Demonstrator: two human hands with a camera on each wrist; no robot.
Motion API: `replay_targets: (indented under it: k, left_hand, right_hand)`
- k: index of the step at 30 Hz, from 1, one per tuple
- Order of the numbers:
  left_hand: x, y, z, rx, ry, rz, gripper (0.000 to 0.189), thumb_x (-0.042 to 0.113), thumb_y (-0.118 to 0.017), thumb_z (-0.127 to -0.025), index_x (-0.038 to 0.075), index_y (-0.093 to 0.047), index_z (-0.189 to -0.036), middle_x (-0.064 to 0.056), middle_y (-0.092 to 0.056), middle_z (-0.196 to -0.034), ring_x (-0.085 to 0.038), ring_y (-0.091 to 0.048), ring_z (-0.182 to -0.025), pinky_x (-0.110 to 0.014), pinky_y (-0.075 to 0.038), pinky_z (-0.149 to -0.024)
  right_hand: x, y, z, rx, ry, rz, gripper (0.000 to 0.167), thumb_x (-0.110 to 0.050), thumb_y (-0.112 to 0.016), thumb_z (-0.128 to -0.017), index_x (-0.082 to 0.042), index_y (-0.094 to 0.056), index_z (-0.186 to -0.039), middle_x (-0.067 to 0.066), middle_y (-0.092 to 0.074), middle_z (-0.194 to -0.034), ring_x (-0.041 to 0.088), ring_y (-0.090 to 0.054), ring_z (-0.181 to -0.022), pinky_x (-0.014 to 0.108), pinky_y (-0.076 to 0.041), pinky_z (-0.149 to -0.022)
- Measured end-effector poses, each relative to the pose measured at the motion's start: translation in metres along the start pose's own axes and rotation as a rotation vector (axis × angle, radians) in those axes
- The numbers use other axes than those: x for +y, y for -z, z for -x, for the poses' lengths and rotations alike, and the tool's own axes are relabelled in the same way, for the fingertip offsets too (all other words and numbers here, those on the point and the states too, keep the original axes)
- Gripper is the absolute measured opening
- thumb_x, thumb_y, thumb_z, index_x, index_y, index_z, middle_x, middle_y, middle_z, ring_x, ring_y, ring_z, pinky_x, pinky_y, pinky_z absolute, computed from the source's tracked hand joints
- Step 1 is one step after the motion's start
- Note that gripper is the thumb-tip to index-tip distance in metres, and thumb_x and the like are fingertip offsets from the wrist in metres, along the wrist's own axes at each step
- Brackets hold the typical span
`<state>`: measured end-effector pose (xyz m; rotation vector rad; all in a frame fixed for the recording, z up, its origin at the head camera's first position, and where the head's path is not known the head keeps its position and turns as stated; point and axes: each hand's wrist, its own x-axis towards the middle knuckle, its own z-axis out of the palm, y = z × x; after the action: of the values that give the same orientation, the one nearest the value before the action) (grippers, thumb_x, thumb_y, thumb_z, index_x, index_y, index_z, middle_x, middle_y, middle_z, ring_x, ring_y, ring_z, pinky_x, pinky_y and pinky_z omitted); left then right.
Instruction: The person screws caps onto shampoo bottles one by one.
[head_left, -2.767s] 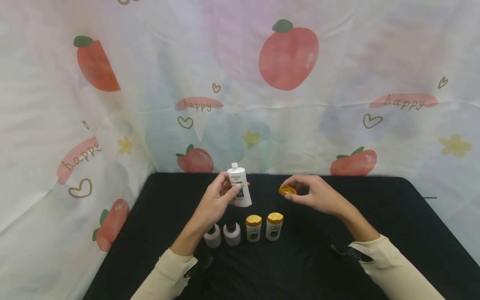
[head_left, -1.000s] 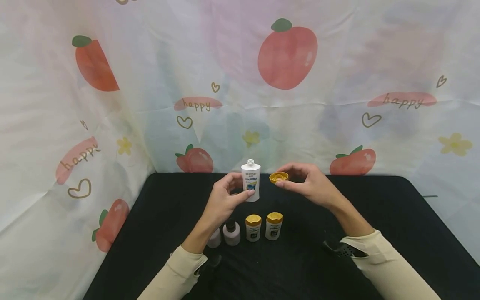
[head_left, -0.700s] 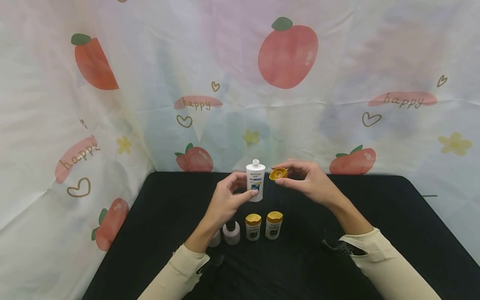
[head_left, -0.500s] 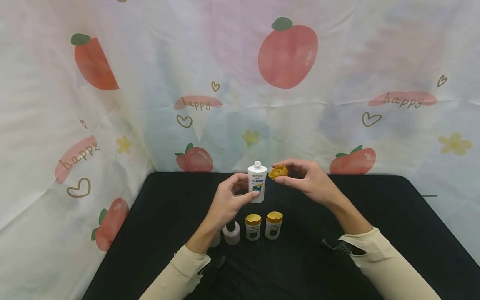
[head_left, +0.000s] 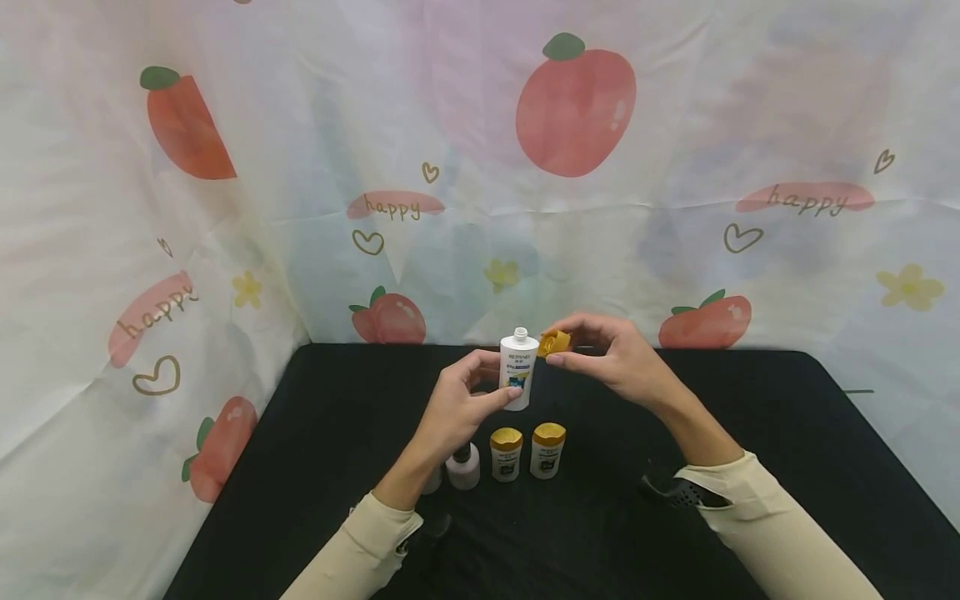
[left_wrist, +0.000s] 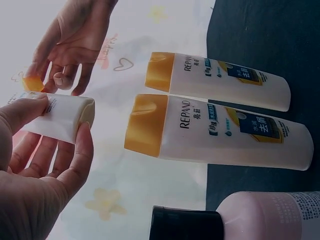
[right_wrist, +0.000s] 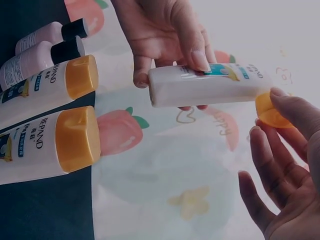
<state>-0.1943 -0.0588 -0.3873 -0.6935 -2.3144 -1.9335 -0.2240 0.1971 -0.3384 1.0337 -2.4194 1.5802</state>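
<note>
My left hand (head_left: 457, 408) grips a white shampoo bottle (head_left: 517, 371) above the table, thumb on its label and fingers behind. The bottle's narrow neck is bare and points up, tilted slightly right. Between thumb and fingers of my right hand (head_left: 611, 358) is a yellow cap (head_left: 554, 343), its hollow inside partly showing. In the head view the cap sits just right of the bottle's shoulder, below the neck's top. The right wrist view also has the cap (right_wrist: 272, 111) close by the bottle (right_wrist: 210, 87); whether they touch I cannot tell.
Two yellow-capped shampoo bottles (head_left: 547, 452) (head_left: 506, 456) stand upright on the black table (head_left: 637, 533). Left of them are two pinkish bottles with black caps (head_left: 463, 468), one mostly hidden behind my left forearm. A patterned curtain (head_left: 480, 167) hangs behind the table.
Both hands have come closer together. The bottle has moved right toward the cap. The cap has moved left and up, and has turned from facing upward to facing more toward the bottle.
</note>
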Motion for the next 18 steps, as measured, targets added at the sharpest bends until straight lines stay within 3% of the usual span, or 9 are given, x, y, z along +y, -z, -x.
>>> replay_targets:
  k: [5,11,18]
  left_hand:
    - [0.002,0.000,0.001,-0.004,0.006,0.009,0.039,0.013,-0.078,-0.090,0.013,-0.065,-0.127,-0.006,-0.068,-0.120,-0.021,-0.068,-0.109,-0.051,-0.052,-0.099]
    - [0.000,-0.001,0.003,-0.001,0.027,0.026,0.038,0.015,-0.078,-0.091,0.012,-0.065,-0.127,-0.006,-0.069,-0.119,-0.021,-0.068,-0.109,-0.056,-0.049,-0.101]
    - [-0.002,-0.001,0.004,0.006,0.028,0.036,0.037,0.016,-0.078,-0.091,0.013,-0.066,-0.126,-0.005,-0.070,-0.118,-0.019,-0.068,-0.109,-0.056,-0.049,-0.101]
  right_hand:
    - [-0.001,-0.001,-0.002,-0.009,0.003,0.001,0.030,-0.006,-0.072,-0.094,-0.011,-0.069,-0.123,0.004,-0.069,-0.110,0.022,-0.068,-0.095,0.030,-0.058,-0.082]
    - [-0.005,-0.001,-0.006,-0.009,0.004,0.023,0.039,-0.007,-0.065,-0.099,-0.011,-0.061,-0.138,0.007,-0.068,-0.112,0.024,-0.068,-0.091,0.028,-0.057,-0.085]
    - [-0.012,-0.001,-0.010,0.024,-0.010,0.014,0.029,-0.006,-0.067,-0.098,-0.008,-0.063,-0.127,0.008,-0.066,-0.107,0.023,-0.068,-0.088,0.030,-0.058,-0.080]
